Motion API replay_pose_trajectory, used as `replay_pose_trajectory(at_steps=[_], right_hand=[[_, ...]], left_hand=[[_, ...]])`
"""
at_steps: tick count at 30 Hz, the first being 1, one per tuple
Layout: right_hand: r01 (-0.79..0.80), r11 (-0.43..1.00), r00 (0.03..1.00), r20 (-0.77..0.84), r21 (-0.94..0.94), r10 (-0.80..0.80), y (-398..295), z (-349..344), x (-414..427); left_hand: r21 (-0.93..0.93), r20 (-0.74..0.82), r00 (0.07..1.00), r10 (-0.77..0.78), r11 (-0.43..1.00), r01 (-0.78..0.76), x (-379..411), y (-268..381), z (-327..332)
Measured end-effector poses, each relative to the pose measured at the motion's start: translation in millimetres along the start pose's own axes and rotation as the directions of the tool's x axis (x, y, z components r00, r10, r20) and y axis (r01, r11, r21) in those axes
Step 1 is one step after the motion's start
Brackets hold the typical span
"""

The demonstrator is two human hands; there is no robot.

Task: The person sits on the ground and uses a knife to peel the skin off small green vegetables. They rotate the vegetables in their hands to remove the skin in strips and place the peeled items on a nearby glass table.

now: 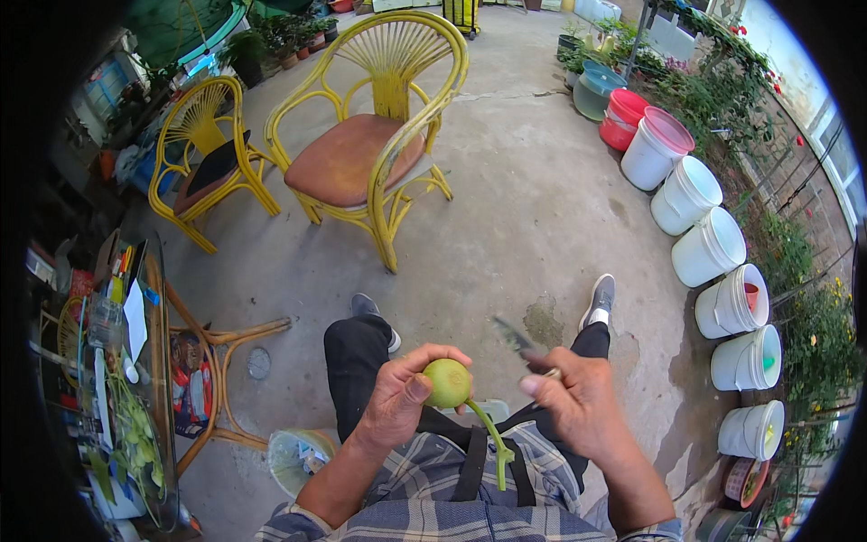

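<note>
My left hand (401, 398) holds a round green gourd-like fruit (447, 383) between thumb and fingers, above my lap. A thick green stem (494, 433) hangs from the fruit towards my shirt, its lower end knobbly. My right hand (576, 400) grips the handle of a small knife (518, 340), whose blade points up and to the left, apart from the fruit. The blade is slightly blurred.
A glass-topped table (162, 379) with green vines and odds and ends stands at left. A waste bin (298, 461) is by my left leg. Yellow cane armchairs (389, 95) stand ahead. White plastic buckets (708, 247) line the right side beside plants.
</note>
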State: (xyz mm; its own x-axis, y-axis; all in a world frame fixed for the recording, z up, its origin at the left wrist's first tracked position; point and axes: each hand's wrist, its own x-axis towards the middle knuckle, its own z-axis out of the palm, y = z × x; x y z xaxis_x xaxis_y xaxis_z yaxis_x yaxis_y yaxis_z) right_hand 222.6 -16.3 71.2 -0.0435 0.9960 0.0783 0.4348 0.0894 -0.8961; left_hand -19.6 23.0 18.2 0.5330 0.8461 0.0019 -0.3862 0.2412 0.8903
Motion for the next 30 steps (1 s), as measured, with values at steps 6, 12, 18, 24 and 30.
replay_pose_trajectory(at_steps=[6,12,18,24,30], right_hand=[[0.114,0.988,0.991,0.089,-0.105,-0.105,-9,18,-1],[0.269,0.921,0.958,0.176,-0.281,-0.226,-11,18,6],[0.318,0.868,0.945,0.200,-0.380,-0.259,-12,21,7],[0.329,0.849,0.943,0.187,-0.413,-0.274,-9,24,6],[0.384,0.838,0.922,0.210,-0.388,-0.326,-3,27,6]], left_hand=[[0.024,0.003,0.999,0.040,0.999,-0.040,-3,-5,9],[0.063,0.038,0.994,0.103,0.992,-0.105,-6,-12,6],[0.050,0.056,0.998,0.043,0.998,-0.045,-8,-9,4],[0.032,0.040,0.999,0.028,0.999,-0.029,-7,-10,3],[-0.017,0.026,1.000,0.001,1.000,-0.001,-8,-12,1]])
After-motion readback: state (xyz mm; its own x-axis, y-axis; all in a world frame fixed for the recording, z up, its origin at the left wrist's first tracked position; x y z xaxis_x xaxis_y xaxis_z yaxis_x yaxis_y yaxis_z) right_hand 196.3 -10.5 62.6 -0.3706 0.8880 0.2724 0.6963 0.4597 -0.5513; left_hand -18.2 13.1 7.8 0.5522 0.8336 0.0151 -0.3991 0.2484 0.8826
